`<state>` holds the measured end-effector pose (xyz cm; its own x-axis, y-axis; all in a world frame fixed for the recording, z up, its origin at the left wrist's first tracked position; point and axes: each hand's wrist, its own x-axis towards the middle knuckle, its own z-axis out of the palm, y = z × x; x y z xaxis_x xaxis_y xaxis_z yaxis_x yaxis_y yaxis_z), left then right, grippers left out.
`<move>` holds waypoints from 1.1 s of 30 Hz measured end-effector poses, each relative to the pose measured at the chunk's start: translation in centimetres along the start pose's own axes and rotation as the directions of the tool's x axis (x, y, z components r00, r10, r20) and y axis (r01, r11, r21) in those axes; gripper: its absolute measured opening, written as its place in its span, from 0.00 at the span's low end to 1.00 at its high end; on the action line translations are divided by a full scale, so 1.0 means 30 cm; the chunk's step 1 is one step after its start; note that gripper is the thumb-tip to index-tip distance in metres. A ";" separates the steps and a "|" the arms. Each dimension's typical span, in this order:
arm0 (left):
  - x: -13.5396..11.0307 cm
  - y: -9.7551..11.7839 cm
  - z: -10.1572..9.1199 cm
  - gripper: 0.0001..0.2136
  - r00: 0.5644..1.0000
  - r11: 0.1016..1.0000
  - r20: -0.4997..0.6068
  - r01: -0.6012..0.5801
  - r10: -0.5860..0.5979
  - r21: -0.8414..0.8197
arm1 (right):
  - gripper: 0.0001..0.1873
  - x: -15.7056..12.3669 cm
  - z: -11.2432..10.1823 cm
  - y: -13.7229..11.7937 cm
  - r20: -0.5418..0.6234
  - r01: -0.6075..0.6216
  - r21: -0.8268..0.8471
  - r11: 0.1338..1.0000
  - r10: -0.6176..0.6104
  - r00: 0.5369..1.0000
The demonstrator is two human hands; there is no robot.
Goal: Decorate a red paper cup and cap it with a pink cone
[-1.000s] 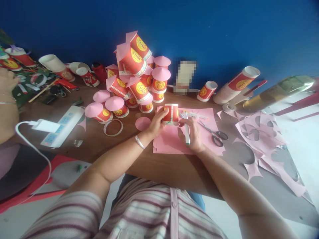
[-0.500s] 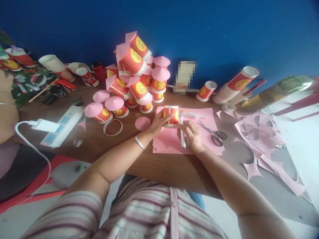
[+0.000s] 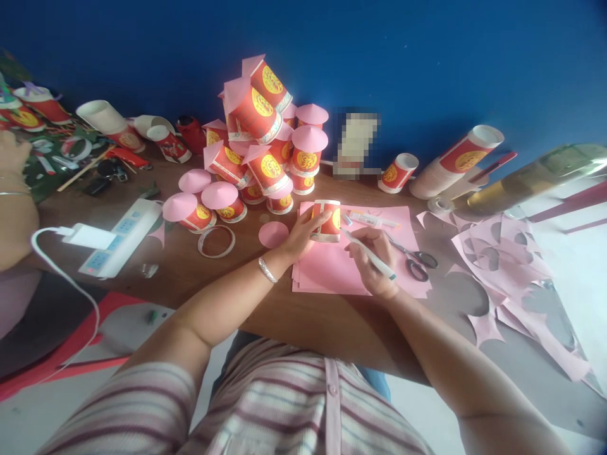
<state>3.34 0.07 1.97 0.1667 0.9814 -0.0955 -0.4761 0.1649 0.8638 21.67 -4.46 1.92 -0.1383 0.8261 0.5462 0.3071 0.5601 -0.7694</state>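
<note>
My left hand (image 3: 300,235) grips a red paper cup (image 3: 328,220) that stands upside down on a stack of pink paper sheets (image 3: 332,268). My right hand (image 3: 377,259) is closed round a white pen (image 3: 368,254), its tip pointing at the foot of the cup. A small pink paper disc (image 3: 273,234) lies just left of my left wrist. Grey-handled scissors (image 3: 413,259) rest on the pink sheets right of my right hand.
A pile of red cups with pink cone tops (image 3: 258,145) fills the table's middle back. A tape ring (image 3: 216,241) and a white power strip (image 3: 118,237) lie to the left. Cut pink scraps (image 3: 502,259) spread at right. Another person's arm (image 3: 14,189) shows at far left.
My right hand turned the pen from upright along the paper to a slant, tip toward the cup's base. The left hand stayed on the cup.
</note>
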 end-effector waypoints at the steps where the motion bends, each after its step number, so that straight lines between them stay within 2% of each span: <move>1: 0.004 -0.008 -0.005 0.12 1.000 1.000 0.016 0.013 -0.013 0.002 | 0.06 -0.001 0.002 -0.006 -0.012 -0.006 0.020 1.000 0.006 1.000; 5: 0.013 -0.029 -0.019 0.12 0.999 0.999 0.023 0.026 -0.027 0.038 | 0.01 0.007 0.006 -0.030 0.028 0.083 0.003 0.997 -0.083 0.996; 13: 0.005 -0.021 -0.012 0.10 0.999 0.998 0.039 0.010 -0.012 0.059 | 0.05 0.014 0.014 -0.042 0.059 0.222 -0.107 0.969 -0.217 0.974; 20: 0.012 -0.043 -0.019 0.09 0.999 0.999 0.028 0.022 -0.023 0.042 | 0.04 0.013 0.014 -0.042 0.065 0.229 -0.147 0.962 -0.222 0.973; 33: 0.006 -0.030 -0.007 0.06 0.999 0.999 0.022 0.044 -0.044 -0.002 | 0.04 0.015 0.012 -0.047 0.085 0.219 -0.149 0.964 -0.208 0.974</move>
<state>3.61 0.11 1.08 0.2068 0.9707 -0.1224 -0.4702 0.2083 0.8576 20.85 -4.84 3.14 -0.2784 0.6936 0.6644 0.4063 0.7119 -0.5729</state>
